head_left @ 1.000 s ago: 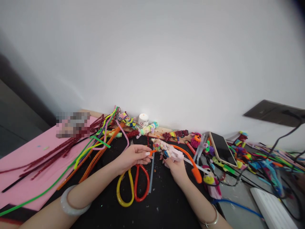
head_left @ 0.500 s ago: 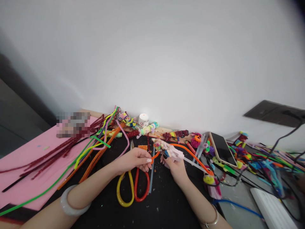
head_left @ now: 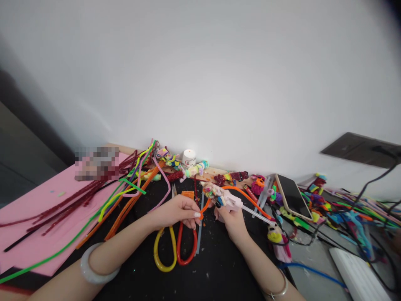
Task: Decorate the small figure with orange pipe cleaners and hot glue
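Note:
My left hand (head_left: 187,212) is closed in a pinch on one end of an orange pipe cleaner (head_left: 244,191). The pipe cleaner runs behind a glue gun and arches out to the right. My right hand (head_left: 231,219) is wrapped round the pale pink glue gun (head_left: 230,201), its nozzle end pointing left and crusted with coloured bits. A clear glue stick (head_left: 257,215) sticks out of its back. Below my left hand lie scissors with one yellow and one red handle (head_left: 187,262); a translucent glue stick (head_left: 199,238) lies beside them.
Loose pipe cleaners (head_left: 125,209) spread over pink sheets (head_left: 34,209) at left. Small pipe-cleaner figures (head_left: 194,169) and a white cup (head_left: 189,158) line the wall. A phone (head_left: 293,195), cables, more pipe cleaners and a white ridged block (head_left: 360,274) are at right.
The orange pipe cleaner has slid slightly left, its far end drawing back from the pink and yellow figure. My left hand has shifted a little; the glue gun stays nearly in place.

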The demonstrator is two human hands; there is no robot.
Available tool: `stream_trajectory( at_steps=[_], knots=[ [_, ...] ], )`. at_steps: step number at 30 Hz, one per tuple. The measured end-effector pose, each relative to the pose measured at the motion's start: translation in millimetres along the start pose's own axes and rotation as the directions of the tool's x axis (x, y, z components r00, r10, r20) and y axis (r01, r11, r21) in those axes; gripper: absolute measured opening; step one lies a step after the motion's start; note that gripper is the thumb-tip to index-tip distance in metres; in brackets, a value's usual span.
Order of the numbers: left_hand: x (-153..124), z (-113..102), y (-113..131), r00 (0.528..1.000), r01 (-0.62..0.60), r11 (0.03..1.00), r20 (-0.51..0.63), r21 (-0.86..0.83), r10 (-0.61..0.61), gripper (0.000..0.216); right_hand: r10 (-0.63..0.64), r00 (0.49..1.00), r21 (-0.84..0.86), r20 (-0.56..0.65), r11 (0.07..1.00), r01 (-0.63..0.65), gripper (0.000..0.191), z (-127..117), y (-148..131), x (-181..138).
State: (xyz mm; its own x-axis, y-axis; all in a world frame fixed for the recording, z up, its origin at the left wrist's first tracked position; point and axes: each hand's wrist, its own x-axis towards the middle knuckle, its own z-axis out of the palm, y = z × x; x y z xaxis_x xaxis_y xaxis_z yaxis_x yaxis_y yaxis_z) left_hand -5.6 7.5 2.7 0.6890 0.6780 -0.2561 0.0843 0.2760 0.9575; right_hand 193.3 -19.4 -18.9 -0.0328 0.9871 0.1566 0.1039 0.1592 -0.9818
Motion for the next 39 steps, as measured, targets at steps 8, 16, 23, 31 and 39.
stream_trajectory(
  at_steps=[8, 16, 23, 31, 39],
  knots=[
    [-1.4, 3.7, 0.7, 1.0, 0.0, 0.995, 0.013, 0.095, -0.001, 0.021, 0.107, 0.994, 0.184, -0.026, 0.978, -0.1, 0.023, 6.9, -1.9, -2.7],
    [-0.2, 7.4, 1.1, 1.0, -0.006, 0.985, 0.021, 0.172, 0.002, 0.026, 0.147, 0.989, 0.246, -0.026, 0.96, -0.136, 0.026, 8.0, -1.7, -1.9],
    [3.8, 5.0, -2.5, 0.995, -0.019, 0.997, -0.094, 0.068, 0.025, 0.021, 0.167, 0.985, 0.201, -0.035, 0.967, -0.157, 0.033, 8.5, -5.0, -0.8],
    [8.2, -2.3, -1.5, 0.927, -0.14, 0.99, -0.357, -0.035, 0.118, 0.021, 0.128, 0.992, 0.167, 0.024, 0.977, -0.13, 0.024, -2.2, 2.5, 5.3],
    [7.1, -1.0, 3.3, 0.89, -0.208, 0.978, -0.417, -0.007, 0.186, 0.018, 0.247, 0.966, 0.052, 0.076, 0.966, -0.252, 0.024, -4.6, 6.7, 8.4]
  ],
)
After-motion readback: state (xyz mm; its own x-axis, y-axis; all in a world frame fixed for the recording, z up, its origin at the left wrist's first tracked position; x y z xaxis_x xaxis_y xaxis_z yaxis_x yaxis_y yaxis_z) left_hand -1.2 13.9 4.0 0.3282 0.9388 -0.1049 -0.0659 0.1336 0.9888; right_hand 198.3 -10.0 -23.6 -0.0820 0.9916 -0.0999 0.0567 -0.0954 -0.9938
